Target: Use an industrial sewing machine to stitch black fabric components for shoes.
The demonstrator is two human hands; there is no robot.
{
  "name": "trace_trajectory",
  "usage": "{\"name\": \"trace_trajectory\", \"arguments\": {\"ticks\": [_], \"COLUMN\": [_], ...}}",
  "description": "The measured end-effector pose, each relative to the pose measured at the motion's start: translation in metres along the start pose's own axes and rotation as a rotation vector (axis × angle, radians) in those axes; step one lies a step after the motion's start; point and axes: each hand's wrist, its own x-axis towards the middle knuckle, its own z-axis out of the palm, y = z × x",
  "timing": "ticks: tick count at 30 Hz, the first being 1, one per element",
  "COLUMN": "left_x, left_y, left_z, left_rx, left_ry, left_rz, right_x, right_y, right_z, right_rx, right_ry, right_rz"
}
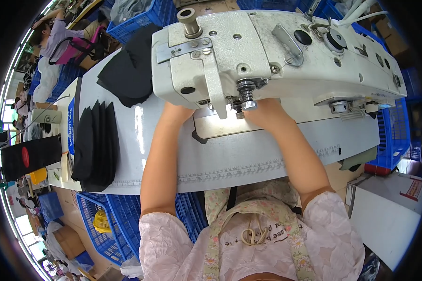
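Note:
A white industrial sewing machine (229,51) stands over the table, and both my forearms reach in beneath its head. My left hand (180,112) is by the left end of the head, its fingers hidden behind the machine. Beside the needle area, my right hand (263,113) rests low over the bright metal bed plate (225,125); its fingers are covered too. What either hand holds I cannot make out. A small dark fabric edge (199,137) pokes out at the plate's left corner, near my left wrist.
Left on the grey table (220,171) lie a row of black fabric pieces (96,145) and a black fabric stack (128,70). Blue crates (110,225) stand below the front edge, others behind. A white box (384,210) is at right. Another person (56,37) sits far left.

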Motion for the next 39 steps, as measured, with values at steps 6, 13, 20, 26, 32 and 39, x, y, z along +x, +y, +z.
{"name": "trace_trajectory", "arguments": {"ticks": [6, 13, 20, 26, 32, 39], "left_x": [-0.008, -0.026, -0.03, -0.026, -0.028, -0.031], "left_y": [0.02, 0.007, 0.008, 0.018, 0.013, 0.008], "left_z": [-0.013, -0.004, 0.006, 0.004, 0.002, 0.009], "left_rx": [-0.051, -0.078, -0.14, -0.033, -0.084, -0.162], "left_ry": [-0.224, -0.209, -0.127, -0.152, -0.154, -0.12], "left_rz": [-0.149, -0.128, -0.195, -0.225, -0.236, -0.164], "right_x": [-0.007, -0.01, -0.012, -0.014, -0.016, -0.021], "right_y": [-0.005, -0.014, -0.025, -0.019, -0.031, -0.033], "right_z": [-0.017, -0.021, -0.029, -0.025, -0.026, -0.021], "right_rx": [-0.035, 0.071, 0.045, -0.207, -0.047, -0.122], "right_ry": [-0.128, -0.153, -0.172, -0.003, -0.061, -0.099], "right_rz": [-0.056, -0.173, -0.127, -0.281, -0.157, -0.129]}}
